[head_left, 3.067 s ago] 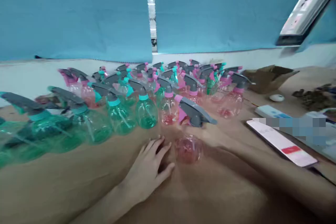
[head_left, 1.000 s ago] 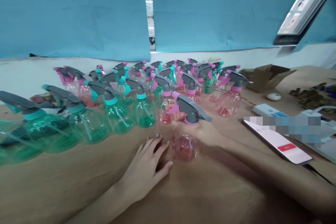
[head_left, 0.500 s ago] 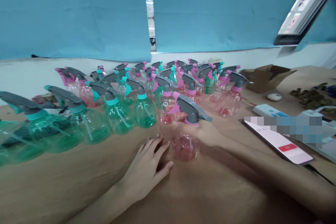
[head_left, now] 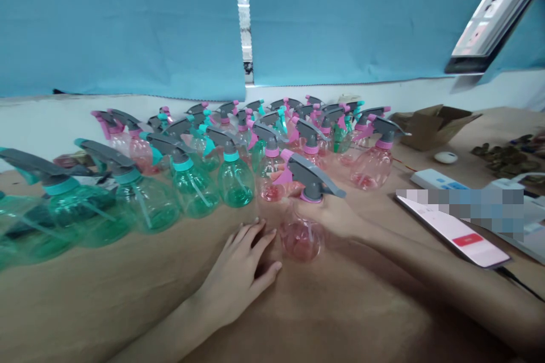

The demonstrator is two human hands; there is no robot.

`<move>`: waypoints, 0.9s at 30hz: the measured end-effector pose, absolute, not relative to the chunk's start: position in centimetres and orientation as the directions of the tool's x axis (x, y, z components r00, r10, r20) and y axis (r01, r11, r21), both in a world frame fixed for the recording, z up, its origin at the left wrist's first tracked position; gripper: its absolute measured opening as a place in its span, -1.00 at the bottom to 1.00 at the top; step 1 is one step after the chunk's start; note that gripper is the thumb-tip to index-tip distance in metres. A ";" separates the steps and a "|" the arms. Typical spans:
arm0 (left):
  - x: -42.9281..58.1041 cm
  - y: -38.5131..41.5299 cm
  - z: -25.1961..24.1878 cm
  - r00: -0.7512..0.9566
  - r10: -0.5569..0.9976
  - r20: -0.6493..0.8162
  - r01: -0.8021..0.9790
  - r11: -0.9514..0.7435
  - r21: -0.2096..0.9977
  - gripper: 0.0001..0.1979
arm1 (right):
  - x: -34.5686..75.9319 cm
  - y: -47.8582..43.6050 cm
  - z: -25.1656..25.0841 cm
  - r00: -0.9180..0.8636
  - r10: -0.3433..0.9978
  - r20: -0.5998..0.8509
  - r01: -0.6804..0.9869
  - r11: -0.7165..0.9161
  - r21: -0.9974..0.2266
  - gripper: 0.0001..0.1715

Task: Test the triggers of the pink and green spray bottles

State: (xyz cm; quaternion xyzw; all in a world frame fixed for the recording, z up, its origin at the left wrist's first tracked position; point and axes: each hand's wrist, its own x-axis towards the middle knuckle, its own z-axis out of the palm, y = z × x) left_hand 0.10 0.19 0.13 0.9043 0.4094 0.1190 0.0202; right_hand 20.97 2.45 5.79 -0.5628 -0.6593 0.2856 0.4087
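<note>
My right hand [head_left: 330, 212] is wrapped round the neck of a pink spray bottle [head_left: 303, 241], with its fingers partly hidden behind the bottle. This bottle stands upright on the brown tabletop [head_left: 298, 317], and its grey and pink trigger head [head_left: 310, 174] points left. Just left of it, my left hand [head_left: 240, 266] lies flat on the table with fingers spread, holding nothing. Beyond my left hand stands a green spray bottle [head_left: 236, 181] with a turquoise collar. Another pink spray bottle [head_left: 272, 178] is directly behind the held one.
Several green bottles [head_left: 147, 204] line the left, and many pink and green ones crowd behind. To the right are a pink spray bottle [head_left: 371, 164], a phone [head_left: 453, 229], a white power strip [head_left: 440, 178], a white mouse [head_left: 445, 157] and an open cardboard box [head_left: 434, 125].
</note>
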 end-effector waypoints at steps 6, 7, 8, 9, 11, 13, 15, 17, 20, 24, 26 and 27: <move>0.1 0.1 0.1 0.632 0.751 0.191 0.741 -0.658 0.135 -0.55 | 21.0 2.5 5.6 -0.045 0.970 0.239 0.488 0.231 -0.842 -0.85; 0.1 0.1 0.1 0.633 0.751 0.189 0.740 -0.659 0.135 -0.55 | 21.0 2.5 5.7 -0.049 0.969 0.243 0.485 0.236 -0.842 -0.86; 0.1 0.1 0.2 0.633 0.751 0.187 0.741 -0.658 0.134 -0.55 | 20.9 2.5 5.8 -0.052 0.968 0.246 0.482 0.240 -0.842 -0.85; 0.1 0.1 0.2 0.633 0.752 0.183 0.742 -0.657 0.133 -0.55 | 20.9 2.5 5.9 -0.054 0.968 0.246 0.483 0.241 -0.842 -0.85; 0.2 0.2 0.2 0.633 0.754 0.175 0.745 -0.655 0.131 -0.54 | 20.9 2.4 6.3 -0.048 0.970 0.239 0.487 0.231 -0.842 -0.85; 0.2 0.2 0.2 0.632 0.756 0.171 0.746 -0.653 0.129 -0.54 | 20.8 2.2 6.6 -0.049 0.973 0.224 0.481 0.219 -0.849 -0.87; 0.1 0.1 0.2 0.631 0.757 0.169 0.747 -0.652 0.131 -0.54 | 20.8 2.1 6.8 -0.068 0.973 0.223 0.459 0.229 -0.859 -0.91; 0.1 0.1 0.2 0.630 0.758 0.169 0.747 -0.651 0.135 -0.53 | 20.9 1.9 6.8 -0.091 0.967 0.238 0.439 0.253 -0.862 -0.93; 0.2 0.1 0.3 0.633 0.756 0.169 0.745 -0.654 0.135 -0.53 | 20.9 1.9 6.8 -0.098 0.961 0.257 0.440 0.274 -0.855 -0.96; 0.3 0.2 0.3 0.635 0.754 0.169 0.745 -0.656 0.124 -0.54 | 20.9 2.0 6.7 -0.134 0.950 0.281 0.461 0.311 -0.831 -0.93; 0.2 0.2 0.2 0.634 0.754 0.173 0.745 -0.655 0.122 -0.54 | 20.9 2.0 6.7 -0.139 0.945 0.295 0.473 0.325 -0.819 -0.90; 0.2 0.2 0.2 0.634 0.753 0.177 0.745 -0.656 0.122 -0.55 | 20.8 2.0 6.6 -0.130 0.941 0.312 0.484 0.335 -0.808 -0.89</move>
